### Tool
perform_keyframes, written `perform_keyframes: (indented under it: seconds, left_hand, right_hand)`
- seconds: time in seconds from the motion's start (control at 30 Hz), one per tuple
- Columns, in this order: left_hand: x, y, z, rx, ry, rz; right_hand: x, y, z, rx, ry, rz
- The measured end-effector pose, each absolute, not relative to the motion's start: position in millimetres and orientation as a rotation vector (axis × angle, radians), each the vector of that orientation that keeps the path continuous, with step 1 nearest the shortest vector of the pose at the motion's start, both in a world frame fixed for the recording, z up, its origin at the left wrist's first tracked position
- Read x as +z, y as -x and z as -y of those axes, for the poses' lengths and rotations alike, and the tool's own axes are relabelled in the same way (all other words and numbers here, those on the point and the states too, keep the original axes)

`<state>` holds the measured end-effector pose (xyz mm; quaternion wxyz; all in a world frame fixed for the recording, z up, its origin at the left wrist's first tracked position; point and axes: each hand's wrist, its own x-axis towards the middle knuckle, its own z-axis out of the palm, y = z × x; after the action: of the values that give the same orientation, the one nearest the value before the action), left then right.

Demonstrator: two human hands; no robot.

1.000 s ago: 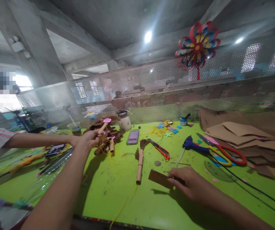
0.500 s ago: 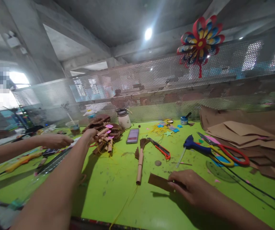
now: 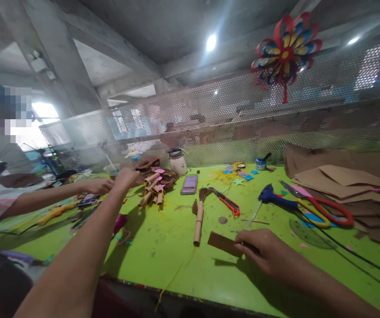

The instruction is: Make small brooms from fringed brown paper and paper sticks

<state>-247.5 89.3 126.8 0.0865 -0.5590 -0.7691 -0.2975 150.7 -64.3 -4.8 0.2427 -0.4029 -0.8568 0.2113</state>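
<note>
My right hand pinches a flat strip of brown paper above the green table. My left hand reaches far out to the left, beside a pile of brown paper rolls with pink tags and yellow strings. Its fingers are blurred and hidden, so its grip does not show. Between my hands lies a small broom-like paper roll with a fringed top and a yellow string trailing to the table edge. A co-worker's hand is close by my left hand.
A box cutter, a glue gun with its cord, and scissors lie right of centre. Brown paper sheets are stacked at the right. Farther back are a phone, a jar and paper stars.
The view has shifted, showing more of the co-worker at left. My left hand has moved back and left of the paper rolls. My right hand keeps the paper strip.
</note>
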Motion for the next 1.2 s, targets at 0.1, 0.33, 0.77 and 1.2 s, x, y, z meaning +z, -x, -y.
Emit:
perform_keyframes:
  seconds: [0.1, 0.33, 0.77, 1.2]
  left_hand:
    - [122, 223, -76, -0.867, 1.447, 2.261]
    - [65, 117, -44, -1.2, 1.889, 1.672]
    - [36, 21, -4, -0.76, 3.259, 1.422]
    - [37, 29, 19, -0.31, 3.245, 1.255]
  right_hand:
    - [-6, -150, 64, 0.554, 1.091, 2.349]
    - [-9, -151, 61, 0.525, 1.112, 2.35]
    - [-9, -153, 52, 0.467, 1.153, 2.293]
    - [6, -169, 48, 0.583, 1.093, 2.356]
